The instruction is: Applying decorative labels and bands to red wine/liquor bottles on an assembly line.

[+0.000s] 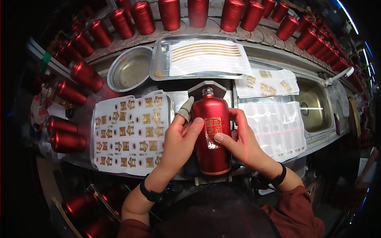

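A glossy red bottle (pixel 214 162) rests in front of me with its neck away from me, against an angular metal holder (pixel 220 90). A gold-character decal (pixel 213 126) sits on its front, with a shiny clear patch at its lower end. My left hand (pixel 178 139) is closed around the bottle's left side, its thumb beside the decal's left edge. A pale finger cover (pixel 185 108) is on one of its fingers. My right hand (pixel 244 139) grips the right side, thumb pressed on the decal's lower right. The fingers behind the bottle are partly hidden.
Left lies a decal sheet (pixel 129 158) on a tray. Beyond are a metal bowl (pixel 131 71) and a tray (pixel 158 73) with gold strips. At right are more sheets (pixel 274 127) and a sink (pixel 317 115). Red bottles (pixel 145 18) line the back conveyor; others (pixel 67 141) lie at left.
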Action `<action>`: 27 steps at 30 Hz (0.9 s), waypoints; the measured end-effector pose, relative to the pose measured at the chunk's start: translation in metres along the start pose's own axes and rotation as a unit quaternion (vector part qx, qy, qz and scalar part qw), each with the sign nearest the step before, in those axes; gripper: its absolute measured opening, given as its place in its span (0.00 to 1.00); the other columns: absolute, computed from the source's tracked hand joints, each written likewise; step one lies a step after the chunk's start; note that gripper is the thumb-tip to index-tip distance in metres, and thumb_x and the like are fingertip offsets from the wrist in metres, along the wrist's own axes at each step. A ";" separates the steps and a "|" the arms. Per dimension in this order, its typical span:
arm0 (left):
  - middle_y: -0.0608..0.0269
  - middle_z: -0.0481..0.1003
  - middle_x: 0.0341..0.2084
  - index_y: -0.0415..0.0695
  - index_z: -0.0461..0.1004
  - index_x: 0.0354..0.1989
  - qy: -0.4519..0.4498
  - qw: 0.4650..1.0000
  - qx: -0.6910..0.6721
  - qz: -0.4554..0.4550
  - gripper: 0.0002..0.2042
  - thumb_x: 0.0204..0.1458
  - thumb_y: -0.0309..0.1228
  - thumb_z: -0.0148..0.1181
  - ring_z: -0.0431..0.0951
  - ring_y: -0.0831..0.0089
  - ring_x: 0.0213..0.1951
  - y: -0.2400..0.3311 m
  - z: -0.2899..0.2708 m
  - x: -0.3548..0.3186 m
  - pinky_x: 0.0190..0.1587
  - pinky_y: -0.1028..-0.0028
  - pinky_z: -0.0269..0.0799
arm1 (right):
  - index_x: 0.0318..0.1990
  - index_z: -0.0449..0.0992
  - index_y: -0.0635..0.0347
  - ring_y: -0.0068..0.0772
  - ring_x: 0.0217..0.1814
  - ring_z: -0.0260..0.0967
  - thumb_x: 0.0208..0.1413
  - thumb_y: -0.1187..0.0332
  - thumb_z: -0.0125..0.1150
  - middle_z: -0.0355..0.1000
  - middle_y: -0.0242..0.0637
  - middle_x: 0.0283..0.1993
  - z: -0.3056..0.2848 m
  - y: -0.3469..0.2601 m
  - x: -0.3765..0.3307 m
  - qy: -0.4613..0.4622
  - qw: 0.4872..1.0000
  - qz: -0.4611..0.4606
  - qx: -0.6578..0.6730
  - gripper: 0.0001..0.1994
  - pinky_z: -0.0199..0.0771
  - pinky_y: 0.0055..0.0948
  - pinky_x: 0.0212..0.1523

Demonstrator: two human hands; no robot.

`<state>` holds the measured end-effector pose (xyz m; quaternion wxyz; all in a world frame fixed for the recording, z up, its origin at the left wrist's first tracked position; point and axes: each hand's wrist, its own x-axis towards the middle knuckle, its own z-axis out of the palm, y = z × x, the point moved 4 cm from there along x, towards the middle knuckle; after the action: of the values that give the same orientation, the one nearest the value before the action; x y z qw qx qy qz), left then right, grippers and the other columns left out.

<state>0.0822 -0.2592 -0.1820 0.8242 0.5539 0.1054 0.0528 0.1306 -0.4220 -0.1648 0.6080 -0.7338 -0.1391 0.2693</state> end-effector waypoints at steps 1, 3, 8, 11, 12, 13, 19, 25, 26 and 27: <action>0.49 0.62 0.64 0.30 0.49 0.70 -0.006 1.000 -0.022 -0.005 0.34 0.59 0.27 0.60 0.66 0.68 0.63 0.000 -0.004 -0.003 0.64 0.71 0.62 | 0.62 0.56 0.69 0.32 0.44 0.73 0.53 0.56 0.70 0.64 0.55 0.60 -0.004 0.003 -0.001 0.003 1.000 0.000 0.000 0.38 0.75 0.29 0.38; 0.49 0.61 0.65 0.31 0.48 0.70 -0.014 0.999 -0.044 -0.011 0.34 0.60 0.26 0.59 0.64 0.68 0.65 -0.001 -0.006 -0.011 0.66 0.69 0.60 | 0.64 0.55 0.68 0.28 0.47 0.71 0.53 0.57 0.69 0.64 0.52 0.61 -0.011 0.011 -0.002 -0.023 1.000 0.011 0.005 0.39 0.71 0.24 0.35; 0.46 0.54 0.69 0.33 0.45 0.71 -0.046 0.997 0.057 0.032 0.37 0.58 0.26 0.60 0.58 0.63 0.68 -0.008 0.002 -0.023 0.69 0.64 0.53 | 0.67 0.54 0.66 0.26 0.51 0.68 0.52 0.57 0.70 0.64 0.49 0.62 -0.010 0.007 -0.006 -0.016 0.999 0.000 -0.042 0.41 0.70 0.22 0.35; 0.46 0.51 0.70 0.33 0.45 0.71 -0.062 0.994 0.077 0.035 0.38 0.56 0.25 0.62 0.54 0.63 0.70 -0.009 0.002 -0.022 0.71 0.63 0.51 | 0.68 0.54 0.65 0.26 0.48 0.68 0.50 0.56 0.72 0.63 0.49 0.62 -0.009 0.004 -0.006 -0.014 0.999 -0.011 -0.049 0.43 0.70 0.22 0.34; 0.46 0.51 0.70 0.33 0.44 0.71 -0.063 0.994 0.079 0.033 0.39 0.55 0.25 0.62 0.54 0.63 0.70 -0.008 0.002 -0.022 0.71 0.63 0.50 | 0.68 0.53 0.65 0.26 0.47 0.68 0.49 0.56 0.72 0.62 0.49 0.62 -0.009 0.003 -0.007 -0.018 0.999 -0.004 -0.045 0.44 0.70 0.22 0.34; 0.46 0.51 0.70 0.33 0.43 0.71 -0.064 0.994 0.081 0.031 0.40 0.55 0.25 0.62 0.54 0.63 0.71 -0.008 0.001 -0.022 0.71 0.63 0.50 | 0.68 0.53 0.65 0.26 0.46 0.69 0.49 0.55 0.72 0.62 0.49 0.63 -0.010 0.003 -0.007 -0.021 0.999 0.005 -0.041 0.44 0.70 0.22 0.33; 0.46 0.54 0.68 0.31 0.44 0.71 -0.061 0.995 0.055 0.051 0.41 0.55 0.26 0.64 0.58 0.63 0.68 -0.008 0.001 -0.022 0.70 0.64 0.53 | 0.68 0.52 0.66 0.27 0.45 0.70 0.49 0.55 0.72 0.61 0.51 0.63 -0.011 0.004 -0.008 -0.035 0.996 0.023 -0.073 0.45 0.71 0.23 0.34; 0.47 0.56 0.68 0.31 0.45 0.71 -0.032 0.998 0.044 0.042 0.39 0.55 0.27 0.64 0.59 0.64 0.67 -0.010 0.004 -0.022 0.68 0.65 0.55 | 0.67 0.53 0.65 0.36 0.58 0.66 0.51 0.55 0.70 0.62 0.52 0.62 -0.008 0.005 -0.006 -0.012 0.998 -0.008 -0.058 0.42 0.73 0.30 0.47; 0.47 0.56 0.68 0.31 0.45 0.71 -0.031 0.998 0.044 0.042 0.39 0.55 0.27 0.64 0.59 0.64 0.67 -0.010 0.004 -0.023 0.68 0.65 0.55 | 0.67 0.53 0.65 0.36 0.58 0.66 0.51 0.55 0.70 0.62 0.52 0.62 -0.008 0.005 -0.006 -0.013 0.998 -0.008 -0.058 0.42 0.73 0.30 0.47; 0.47 0.57 0.67 0.31 0.46 0.71 -0.031 0.998 0.044 0.029 0.39 0.56 0.27 0.63 0.61 0.64 0.67 -0.010 0.004 -0.023 0.68 0.65 0.56 | 0.67 0.54 0.65 0.38 0.60 0.65 0.52 0.55 0.70 0.62 0.52 0.62 -0.008 0.005 -0.005 -0.011 0.998 -0.012 -0.052 0.41 0.72 0.32 0.49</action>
<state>0.0607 -0.2718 -0.1874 0.7997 0.5942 0.0660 0.0553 0.1301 -0.4324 -0.1672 0.5704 -0.7597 -0.1689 0.2625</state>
